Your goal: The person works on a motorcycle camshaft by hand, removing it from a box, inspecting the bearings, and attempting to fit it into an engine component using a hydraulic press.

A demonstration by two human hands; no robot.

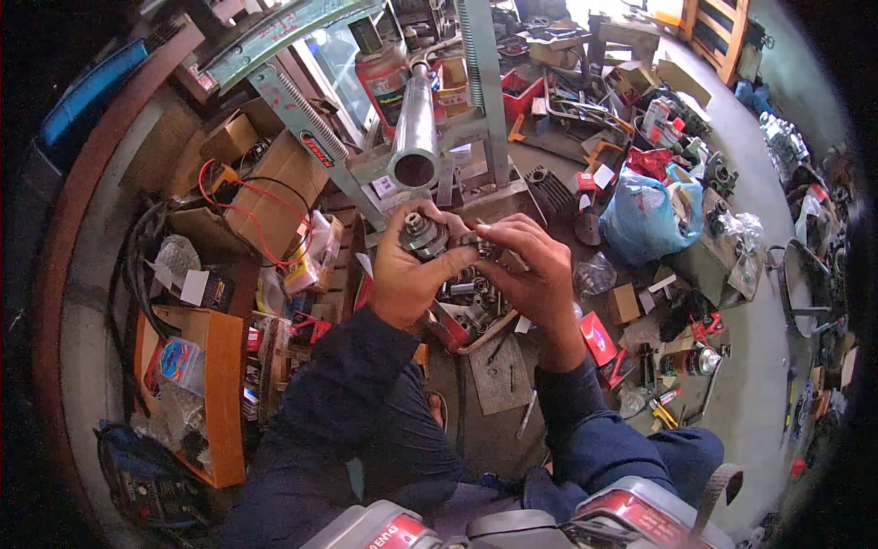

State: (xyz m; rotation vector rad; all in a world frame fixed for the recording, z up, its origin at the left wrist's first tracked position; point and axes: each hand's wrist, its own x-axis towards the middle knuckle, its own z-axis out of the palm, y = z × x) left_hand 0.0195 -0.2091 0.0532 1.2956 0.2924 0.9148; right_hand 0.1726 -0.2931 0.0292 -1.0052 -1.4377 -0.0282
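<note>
In the middle of the head view, my left hand [410, 274] is wrapped round a round metal machine part [422, 236] with a stepped shaft end. Close beside it, my right hand [538, 274] pinches a smaller ringed metal piece [477, 242] between thumb and fingers. My left thumb reaches over to that smaller piece too. Its exact kind is partly hidden by the fingers. Below my hands, a red tray [446, 331] holds several loose metal parts [474, 297]. A thick metal tube [417, 137] points toward me just beyond my left hand.
A grey-green press frame [485, 101] stands ahead. Cardboard boxes [265, 197] and an orange-sided box [224, 393] crowd the left. To the right lie a blue plastic bag [645, 215], a red box [597, 339], a spray can [700, 361] and scattered tools. A patterned mat [501, 377] lies on the floor.
</note>
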